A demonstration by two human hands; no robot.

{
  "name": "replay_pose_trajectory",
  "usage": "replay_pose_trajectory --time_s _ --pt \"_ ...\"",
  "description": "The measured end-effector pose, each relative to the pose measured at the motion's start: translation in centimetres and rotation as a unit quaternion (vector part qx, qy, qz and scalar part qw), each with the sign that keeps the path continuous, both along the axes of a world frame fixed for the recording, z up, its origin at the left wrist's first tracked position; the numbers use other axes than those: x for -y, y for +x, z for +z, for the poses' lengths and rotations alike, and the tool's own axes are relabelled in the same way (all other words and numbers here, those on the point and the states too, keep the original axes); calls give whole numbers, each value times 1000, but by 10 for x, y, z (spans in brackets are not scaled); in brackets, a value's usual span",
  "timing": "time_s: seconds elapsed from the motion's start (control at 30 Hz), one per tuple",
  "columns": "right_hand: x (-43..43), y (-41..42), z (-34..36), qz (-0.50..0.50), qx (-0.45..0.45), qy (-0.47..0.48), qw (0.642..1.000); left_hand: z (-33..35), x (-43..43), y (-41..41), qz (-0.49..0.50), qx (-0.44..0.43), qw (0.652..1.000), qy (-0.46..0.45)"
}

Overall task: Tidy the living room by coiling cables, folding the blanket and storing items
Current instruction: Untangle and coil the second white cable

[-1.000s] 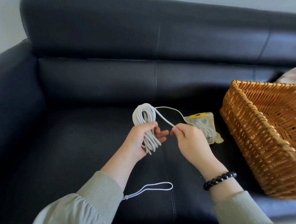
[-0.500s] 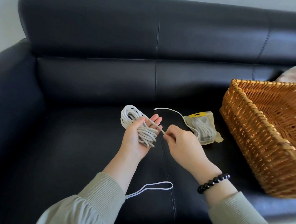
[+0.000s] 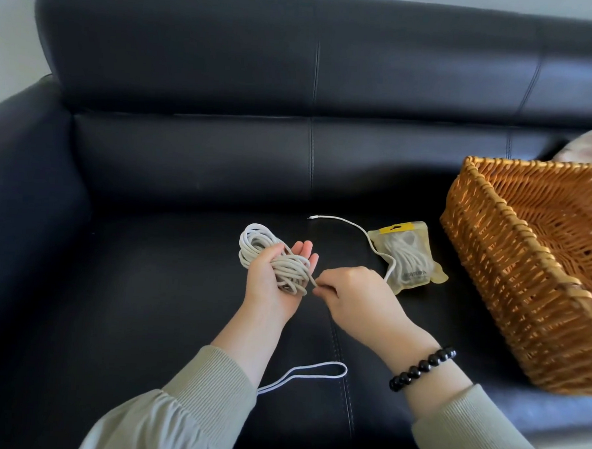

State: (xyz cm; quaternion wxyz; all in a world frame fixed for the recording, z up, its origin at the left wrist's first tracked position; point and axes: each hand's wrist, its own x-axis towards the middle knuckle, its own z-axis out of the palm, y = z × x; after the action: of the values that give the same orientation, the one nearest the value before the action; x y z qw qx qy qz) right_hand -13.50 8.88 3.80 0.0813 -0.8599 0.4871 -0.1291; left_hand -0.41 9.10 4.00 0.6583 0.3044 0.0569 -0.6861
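Soft daylight fills the room, seemingly from the right: the black leather sofa [image 3: 192,81] carries a pale sheen along its far backrest, while its left arm sinks into darkness. The wicker basket [image 3: 491,269] glows warm. Shadows are faint. The edges bow with wide-angle distortion, and the near sleeves [image 3: 189,407] look soft.

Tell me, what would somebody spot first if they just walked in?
Probably the white cable bundled in the left hand mid-sofa, with the right hand pinching its loose strand. Next, the big wicker basket on the right of the black sofa, and a small pouch lying between hands and basket.
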Motion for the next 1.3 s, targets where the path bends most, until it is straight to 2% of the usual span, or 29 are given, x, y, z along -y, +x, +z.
replay_pose_trajectory --time_s 0.2,0.4,0.47,0.53,0.6,0.67,0.77,0.9,1.03,1.1,1.2,1.3 --pt "-4 -2 3 36 -15 24 999 -3 3 5 -1 13 1000 19" --pt "-6 -2 2 26 -7 4 1000 -4 9 18 -9 12 1000 -3" --pt "-8 0 2 29 -25 5 999 -5 8 18 1 10 999 31" --pt "-10 2 1 34 -43 12 998 -6 12 19 11 62 994 92" --pt "-11 3 2 43 -39 12 998 -4 17 21 17 160 975 152" --pt "-12 3 4 46 -35 2 998 -3 21 24 28 254 951 174" --pt "-10 0 7 39 -19 -44 998 -2 19 22 35 372 917 141" --pt "-7 -4 9 9 21 -152 988 -1 17 15 -4 518 850 93" --pt "-3 -11 6 25 60 -117 991 -4 15 11 -63 648 759 24" --pt "-3 -14 7 46 59 -88 993 -6 15 11 -73 672 737 17" --pt "-4 -14 5 69 56 -73 993 -8 16 14 -67 670 739 18" --pt "-5 -12 4 75 68 -126 987 -9 16 17 -97 679 728 8"
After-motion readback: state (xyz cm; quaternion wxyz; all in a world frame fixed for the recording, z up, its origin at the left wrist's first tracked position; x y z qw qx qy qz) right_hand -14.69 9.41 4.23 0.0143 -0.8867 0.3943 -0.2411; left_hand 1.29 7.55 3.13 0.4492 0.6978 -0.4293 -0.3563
